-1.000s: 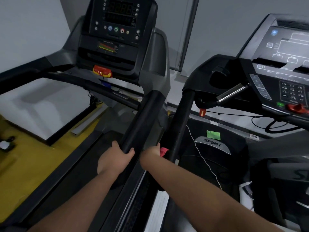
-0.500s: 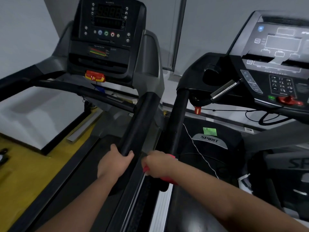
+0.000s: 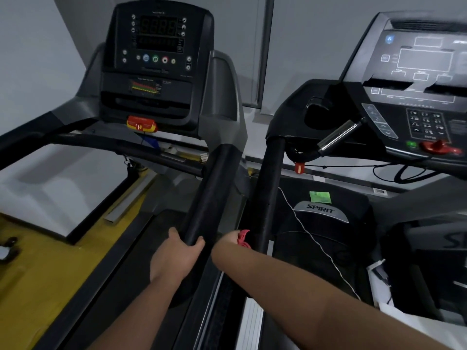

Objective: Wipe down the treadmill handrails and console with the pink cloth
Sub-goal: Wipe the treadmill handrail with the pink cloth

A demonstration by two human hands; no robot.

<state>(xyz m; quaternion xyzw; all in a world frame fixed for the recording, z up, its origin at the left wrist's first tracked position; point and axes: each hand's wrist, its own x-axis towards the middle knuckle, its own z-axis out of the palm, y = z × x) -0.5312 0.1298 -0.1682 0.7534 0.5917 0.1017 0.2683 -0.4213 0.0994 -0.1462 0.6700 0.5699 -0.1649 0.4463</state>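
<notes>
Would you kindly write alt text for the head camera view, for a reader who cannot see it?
A left hand grips a treadmill's black handrail while the right hand holds a pink cloth beside it; the console stands ahead.

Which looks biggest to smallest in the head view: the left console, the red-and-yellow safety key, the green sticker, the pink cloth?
1. left console
2. red-and-yellow safety key
3. green sticker and pink cloth: about alike, and the cloth is mostly hidden.

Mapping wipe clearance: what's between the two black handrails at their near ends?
Head view: the right hand holding the pink cloth fills that gap. The left hand grips the left treadmill's handrail; the Spirit handrail is just past the cloth.
</notes>
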